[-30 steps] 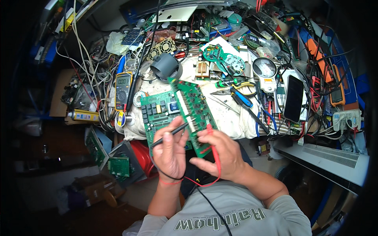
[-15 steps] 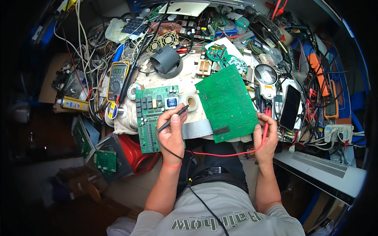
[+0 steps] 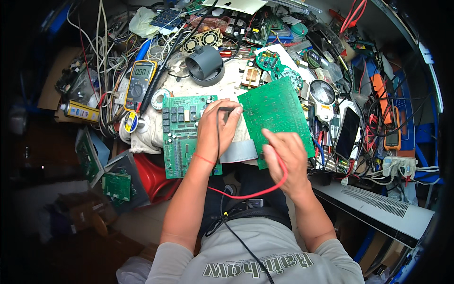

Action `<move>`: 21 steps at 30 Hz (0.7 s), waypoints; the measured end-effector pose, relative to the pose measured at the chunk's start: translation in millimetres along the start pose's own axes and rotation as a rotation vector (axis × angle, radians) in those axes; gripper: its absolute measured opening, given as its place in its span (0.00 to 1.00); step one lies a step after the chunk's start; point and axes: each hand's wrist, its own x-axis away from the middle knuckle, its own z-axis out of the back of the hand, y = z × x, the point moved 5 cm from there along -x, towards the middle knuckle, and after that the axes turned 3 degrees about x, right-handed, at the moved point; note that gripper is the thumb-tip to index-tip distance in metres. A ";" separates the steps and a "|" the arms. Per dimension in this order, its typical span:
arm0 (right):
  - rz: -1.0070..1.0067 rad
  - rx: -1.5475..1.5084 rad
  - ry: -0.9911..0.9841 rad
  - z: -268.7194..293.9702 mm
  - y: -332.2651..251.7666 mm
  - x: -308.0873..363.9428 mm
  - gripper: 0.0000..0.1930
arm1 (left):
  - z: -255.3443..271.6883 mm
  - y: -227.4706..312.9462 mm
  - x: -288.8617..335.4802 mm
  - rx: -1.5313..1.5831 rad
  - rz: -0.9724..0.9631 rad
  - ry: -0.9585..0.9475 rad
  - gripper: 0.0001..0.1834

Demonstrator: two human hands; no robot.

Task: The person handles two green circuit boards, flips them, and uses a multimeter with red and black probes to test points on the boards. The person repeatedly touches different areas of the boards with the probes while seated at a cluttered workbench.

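My left hand (image 3: 215, 130) is closed around a black test probe (image 3: 227, 109), its end at the left edge of a large green circuit board (image 3: 279, 111). Over that board's lower part, my right hand (image 3: 292, 158), slightly blurred, pinches a red test probe (image 3: 283, 171); its tip is hidden by the fingers, so contact with the board cannot be made out. A grey ribbon cable (image 3: 239, 152) runs from the large board toward a second board (image 3: 182, 139) carrying black relays, partly under my left forearm. Back left lies a yellow multimeter (image 3: 140, 85) with its display lit.
A grey plastic pipe piece (image 3: 204, 64) stands behind the boards. Right of them are a magnifier (image 3: 322, 92) and a black phone (image 3: 347, 132). Tangled wires and parts crowd the bench's back and sides. A red stool (image 3: 151, 177) is below the left edge.
My right hand moved left and away from the large board's right edge to over its lower part. My left hand rose and turned, bringing the black probe to the board's left edge.
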 end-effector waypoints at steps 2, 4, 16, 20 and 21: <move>-0.063 -0.016 -0.028 -20.7 -0.7 -11.7 0.13 | -7.7 -8.5 -3.6 0.054 0.058 -0.046 0.10; -0.043 0.024 -0.046 -30.7 2.1 -18.9 0.12 | -13.9 -14.4 -3.9 0.089 0.093 -0.053 0.08; -0.011 0.152 -0.098 -51.6 15.9 -16.2 0.13 | -17.3 -20.3 -2.2 0.008 0.030 -0.045 0.09; -0.012 0.161 -0.105 -53.3 19.2 -15.2 0.12 | -16.7 -19.4 -1.7 0.012 0.014 -0.039 0.09; -0.015 0.160 -0.107 -53.5 19.7 -15.0 0.12 | -16.7 -19.1 -1.6 0.006 0.011 -0.035 0.09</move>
